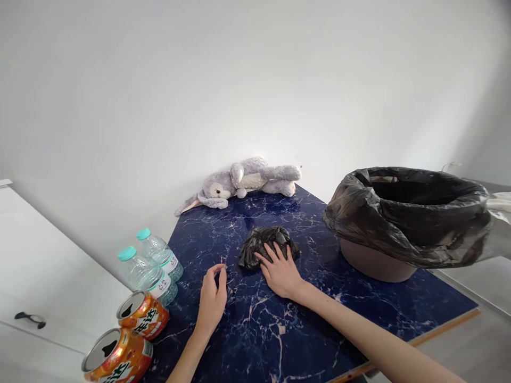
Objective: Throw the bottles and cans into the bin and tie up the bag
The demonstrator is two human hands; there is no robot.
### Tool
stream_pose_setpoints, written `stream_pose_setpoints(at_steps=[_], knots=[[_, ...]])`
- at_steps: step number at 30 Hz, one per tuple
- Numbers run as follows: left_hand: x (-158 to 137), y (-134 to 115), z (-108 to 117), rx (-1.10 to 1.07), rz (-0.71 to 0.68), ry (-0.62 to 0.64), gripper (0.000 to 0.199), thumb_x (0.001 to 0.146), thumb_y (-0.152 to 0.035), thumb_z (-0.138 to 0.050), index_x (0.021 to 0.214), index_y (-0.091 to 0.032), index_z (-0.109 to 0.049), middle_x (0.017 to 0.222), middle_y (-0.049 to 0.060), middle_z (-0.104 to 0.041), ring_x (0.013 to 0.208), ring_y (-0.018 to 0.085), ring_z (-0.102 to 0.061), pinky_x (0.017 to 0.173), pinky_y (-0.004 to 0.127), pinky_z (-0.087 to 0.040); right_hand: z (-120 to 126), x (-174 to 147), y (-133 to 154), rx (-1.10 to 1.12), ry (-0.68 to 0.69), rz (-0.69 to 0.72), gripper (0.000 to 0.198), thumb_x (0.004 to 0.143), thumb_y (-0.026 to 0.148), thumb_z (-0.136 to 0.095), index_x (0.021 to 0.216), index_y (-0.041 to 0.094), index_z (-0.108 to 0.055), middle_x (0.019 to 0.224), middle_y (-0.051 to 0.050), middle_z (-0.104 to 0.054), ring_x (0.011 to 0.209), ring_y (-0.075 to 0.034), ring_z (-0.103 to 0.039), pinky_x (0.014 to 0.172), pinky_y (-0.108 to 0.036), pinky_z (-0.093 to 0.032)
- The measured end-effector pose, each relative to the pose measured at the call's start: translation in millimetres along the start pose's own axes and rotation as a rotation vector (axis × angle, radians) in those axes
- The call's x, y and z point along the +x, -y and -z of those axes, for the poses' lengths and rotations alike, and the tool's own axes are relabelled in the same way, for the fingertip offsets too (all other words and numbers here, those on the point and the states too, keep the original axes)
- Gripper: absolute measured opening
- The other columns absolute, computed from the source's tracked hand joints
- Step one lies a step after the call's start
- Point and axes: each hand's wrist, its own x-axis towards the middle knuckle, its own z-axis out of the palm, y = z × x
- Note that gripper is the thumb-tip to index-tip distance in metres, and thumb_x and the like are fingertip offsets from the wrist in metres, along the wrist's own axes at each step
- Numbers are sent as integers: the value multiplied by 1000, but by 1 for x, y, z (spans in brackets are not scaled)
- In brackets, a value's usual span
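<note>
On the blue marbled table lies a crumpled black plastic bag [251,249]. My right hand [282,274] rests flat on its near side, fingers spread and pressing on it. To the left, my left hand [214,298] hovers at or just above the tabletop, with thumb and index finger curled together in a pinch. A tiny greyish spot shows at those fingertips, too small to name. A gap of bare tabletop lies between the left fingertips and the bag.
A bin [375,260] with a black liner [399,229] stands at the right. Two opened orange cans [146,319] and two plastic bottles [147,271] with teal caps line the left edge. A grey plush rabbit [251,178] lies against the wall. A white cabinet [48,282] is at the left.
</note>
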Motion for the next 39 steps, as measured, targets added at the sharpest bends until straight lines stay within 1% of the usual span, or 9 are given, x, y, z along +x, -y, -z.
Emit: stream_pose_setpoints(at_steps=[11,17,22,25,27,30,34,36,39], knots=[[-4,1,-5,-48,23,8,46,106,-60,-43,123,-23,-63,129,14,-70,128,32,-63,112,56,-48,7,53,-97,-94,-161,-385,56,110,32,-31,163,23,-45,170,-16,-38,159,-42,-27,124,-71,-15],[-6,-2,-5,-23,12,32,46,106,-60,-43,124,-23,-64,128,14,-69,126,32,-64,109,55,-51,32,59,-142,-107,-229,-494,60,104,51,-58,155,22,-51,166,-18,-42,156,-40,-33,124,-68,-24],[-6,-6,-4,1,-28,54,42,105,-59,-44,118,-24,-64,123,12,-71,122,32,-65,108,55,-51,40,61,-129,-138,-253,-417,62,106,40,-47,157,4,-47,172,-29,-25,163,-45,-2,124,-69,-15],[-6,-8,-4,20,-65,60,40,104,-57,-45,114,-24,-64,119,12,-71,118,31,-66,108,55,-51,37,63,-116,-116,-176,-378,61,109,46,-40,159,13,-47,171,-22,-34,162,-41,-18,124,-68,-15],[-5,-9,-3,32,-85,58,38,104,-56,-44,112,-24,-64,117,11,-72,117,31,-67,107,55,-52,39,61,-106,-99,-127,-374,60,109,48,-38,156,13,-52,166,-23,-43,157,-42,-31,122,-70,-20],[-5,-10,-2,45,-116,58,35,103,-55,-46,109,-25,-64,114,10,-72,114,31,-68,105,55,-52,54,44,-79,-111,-159,-284,63,109,43,-36,160,6,-44,169,-27,-34,160,-41,-24,125,-69,-17],[-4,-11,-2,55,-150,57,33,102,-53,-49,107,-25,-66,112,9,-73,112,31,-68,104,54,-53,107,-7,-30,-138,-286,21,56,108,37,-42,162,23,-44,174,-7,-32,165,-28,-12,134,-54,-10],[-4,-11,-2,61,-161,56,32,102,-52,-49,106,-25,-66,111,9,-73,111,31,-68,103,53,-53,147,-38,-14,-115,-545,183,45,107,30,-45,149,23,-61,162,-9,-52,160,-31,-31,133,-59,-19],[-3,-11,-2,67,-176,56,31,102,-51,-49,106,-25,-67,111,9,-74,111,30,-68,103,52,-53,206,-80,-22,-140,-770,177,41,105,30,-52,146,26,-61,147,-9,-66,145,-32,-52,127,-63,-31]])
